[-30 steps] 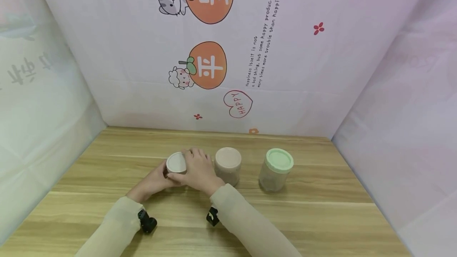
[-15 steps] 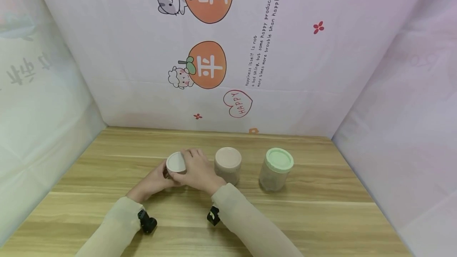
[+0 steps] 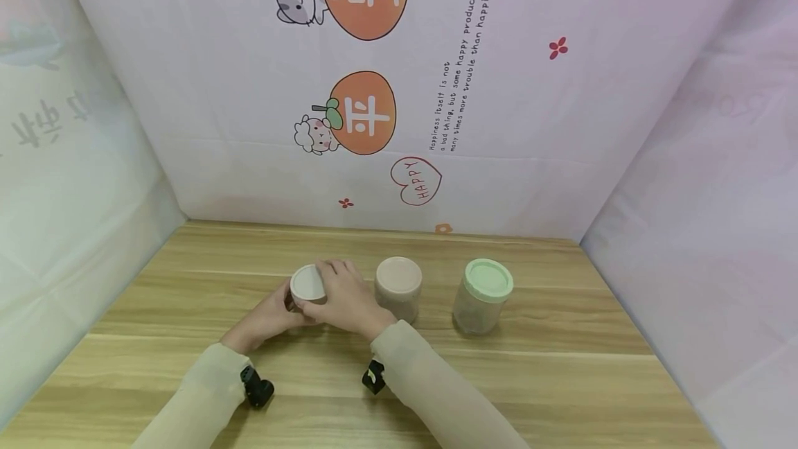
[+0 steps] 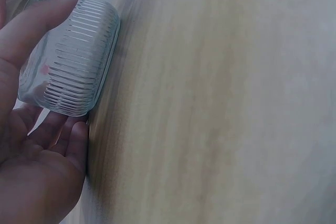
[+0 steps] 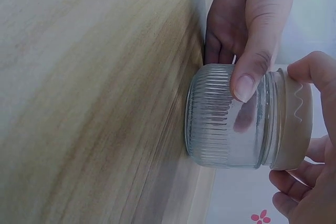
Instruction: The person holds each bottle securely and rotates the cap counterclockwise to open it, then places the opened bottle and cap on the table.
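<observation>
A ribbed clear glass jar [image 5: 215,129] stands upright on the wooden table, capped with an off-white lid [image 3: 305,284]. My left hand [image 3: 272,316] holds the jar's body, thumb on one side and fingers on the other. Over the lid's right side, my right hand [image 3: 350,302] grips the rim between thumb and fingers. In the right wrist view the lid sits on the jar's neck, with a wavy line on its side. The jar's body is mostly hidden by my hands in the head view.
Just right of my right hand stands a jar with a beige lid [image 3: 399,276]. Farther right is a jar with a green lid [image 3: 488,278]. The wooden table [image 3: 561,380] ends at a printed cloth backdrop [image 3: 517,179], with cloth walls on both sides.
My right hand's fingers have drawn in slightly on the lid since the first frame. The left hand and the jar stay in place.
</observation>
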A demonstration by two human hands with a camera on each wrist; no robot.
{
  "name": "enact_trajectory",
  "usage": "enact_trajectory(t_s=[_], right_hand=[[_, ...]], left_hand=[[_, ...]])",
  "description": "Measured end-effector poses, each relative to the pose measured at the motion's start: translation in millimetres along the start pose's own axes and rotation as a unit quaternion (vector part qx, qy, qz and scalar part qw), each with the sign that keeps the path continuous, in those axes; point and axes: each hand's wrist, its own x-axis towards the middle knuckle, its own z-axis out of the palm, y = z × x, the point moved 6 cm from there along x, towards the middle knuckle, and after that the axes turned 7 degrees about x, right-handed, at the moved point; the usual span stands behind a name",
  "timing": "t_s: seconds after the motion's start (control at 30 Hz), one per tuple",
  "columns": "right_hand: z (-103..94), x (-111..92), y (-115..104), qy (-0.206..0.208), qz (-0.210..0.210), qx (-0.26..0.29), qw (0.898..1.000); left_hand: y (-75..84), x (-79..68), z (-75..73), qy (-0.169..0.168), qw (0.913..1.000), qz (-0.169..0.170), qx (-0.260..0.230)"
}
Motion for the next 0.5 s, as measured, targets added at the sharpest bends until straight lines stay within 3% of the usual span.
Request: enact_trajectory(t_s=[0.5], right_hand=[[-5.1, -0.2, 0.0, 0.005, 0.006, 0.026, 1.0]], left_hand=[[1.0, -0.3, -0.1, -0.001, 1.0, 0.006, 0.0]])
